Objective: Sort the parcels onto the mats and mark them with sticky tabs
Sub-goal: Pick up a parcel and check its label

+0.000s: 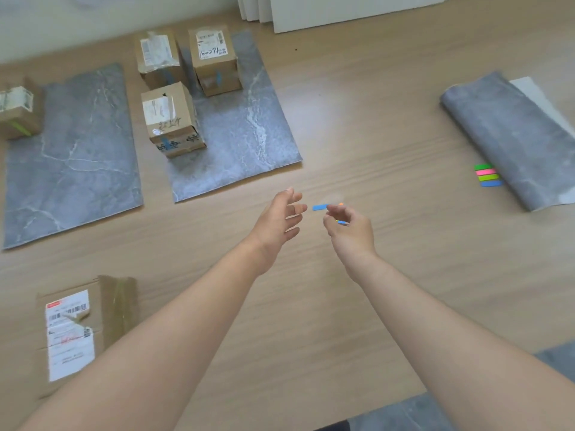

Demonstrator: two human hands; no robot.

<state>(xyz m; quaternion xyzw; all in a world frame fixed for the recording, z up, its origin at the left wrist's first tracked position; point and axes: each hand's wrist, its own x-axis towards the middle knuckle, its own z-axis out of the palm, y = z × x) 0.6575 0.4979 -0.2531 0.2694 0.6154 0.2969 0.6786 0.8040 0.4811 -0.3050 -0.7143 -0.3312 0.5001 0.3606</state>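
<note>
My right hand (348,230) pinches a blue sticky tab (320,207) at its fingertips, with more coloured tabs tucked in the palm. My left hand (278,220) hovers just left of the tab, fingers apart and holding nothing. Three cardboard parcels stand on the middle grey marble mat (249,132): one at the front (171,119), two behind (158,60) (214,60), each with a blue tab on its side. Another parcel (18,108) with a green tab sits at the far edge of the left mat (74,157). A flat parcel (77,331) lies on the floor at lower left.
A rolled grey mat (510,135) lies at the right, with a strip of green, pink and blue sticky tabs (487,175) beside it. A white panel (342,10) leans at the back. Wooden floor lies between the mats and the roll.
</note>
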